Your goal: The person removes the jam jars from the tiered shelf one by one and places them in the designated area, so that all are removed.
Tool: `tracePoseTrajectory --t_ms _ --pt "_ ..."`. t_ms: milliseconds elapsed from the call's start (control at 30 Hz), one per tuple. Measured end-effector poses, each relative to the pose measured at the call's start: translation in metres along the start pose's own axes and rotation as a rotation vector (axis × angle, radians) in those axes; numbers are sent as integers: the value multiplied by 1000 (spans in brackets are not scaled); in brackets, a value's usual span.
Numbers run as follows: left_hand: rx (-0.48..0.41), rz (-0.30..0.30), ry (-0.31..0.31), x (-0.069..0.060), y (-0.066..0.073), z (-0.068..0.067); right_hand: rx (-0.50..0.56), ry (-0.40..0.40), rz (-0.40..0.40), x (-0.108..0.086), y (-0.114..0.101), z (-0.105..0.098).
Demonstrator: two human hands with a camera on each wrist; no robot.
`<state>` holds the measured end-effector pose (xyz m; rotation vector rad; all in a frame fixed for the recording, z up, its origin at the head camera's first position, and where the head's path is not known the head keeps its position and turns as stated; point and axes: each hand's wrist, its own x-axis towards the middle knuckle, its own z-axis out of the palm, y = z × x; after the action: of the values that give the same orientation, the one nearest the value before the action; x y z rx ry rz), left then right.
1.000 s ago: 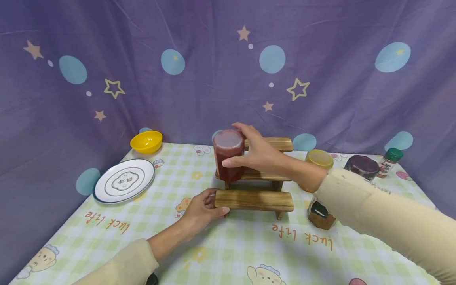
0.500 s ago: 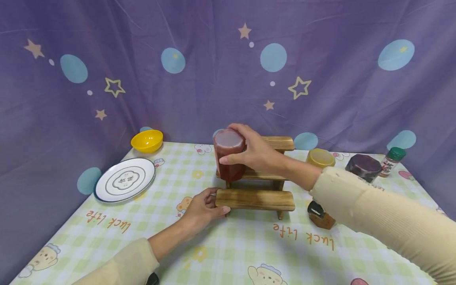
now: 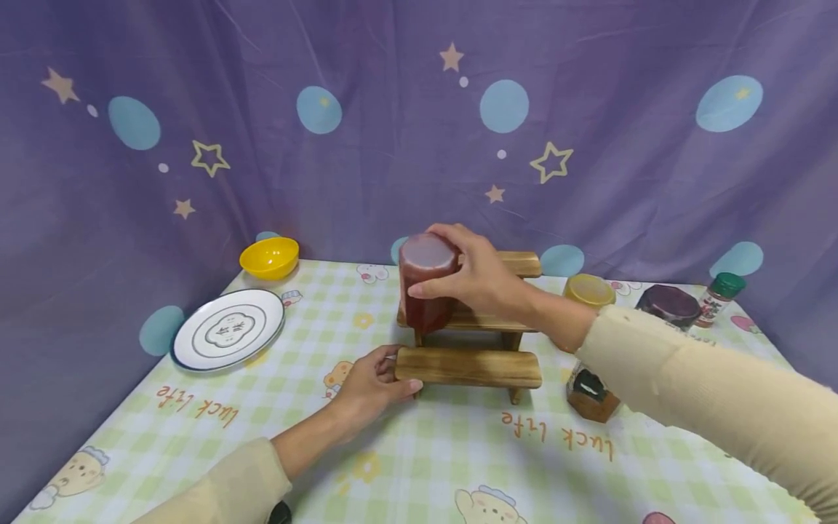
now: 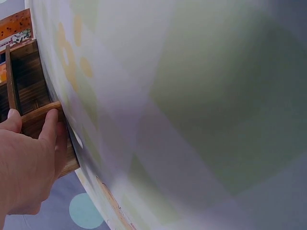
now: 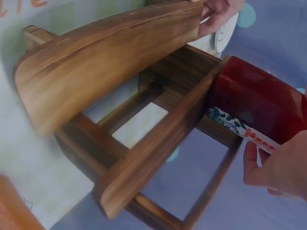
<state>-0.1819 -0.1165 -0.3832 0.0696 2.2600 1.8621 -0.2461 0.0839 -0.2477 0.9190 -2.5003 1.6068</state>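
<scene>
A jar with dark red contents and a pale round top stands nearly upright over the left end of the middle step of a wooden three-step rack. My right hand grips it from the right, thumb in front. In the right wrist view the lower end of the red jar meets the middle step; whether its full weight rests there I cannot tell. With my left hand I hold the left end of the lowest step. The left wrist view shows that hand pinching the rack's side.
Right of the rack are a yellow-lidded jar, partly behind my forearm, a brown-filled jar, a dark-lidded jar and a green-capped bottle. A white plate and a yellow bowl sit at left. A purple curtain hangs behind.
The red jar in my right hand has shifted slightly to the right over the middle step. My left hand keeps its hold on the lowest step, and the rack stays in place.
</scene>
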Motion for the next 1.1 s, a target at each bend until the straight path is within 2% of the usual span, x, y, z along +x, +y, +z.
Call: tracePoseTrajectory --t_ms 200,433,667,1100 --pt "-23 -4 -7 2 1 0 -28 41 10 -9 -19 -20" --pt "10 -16 4 -1 2 0 -65 62 76 -21 -36 -44" --pt "-38 -12 -46 -1 1 -1 -52 109 116 -38 -37 -71" --pt "-63 0 -73 0 0 -2 -223 233 194 -76 -30 -122"
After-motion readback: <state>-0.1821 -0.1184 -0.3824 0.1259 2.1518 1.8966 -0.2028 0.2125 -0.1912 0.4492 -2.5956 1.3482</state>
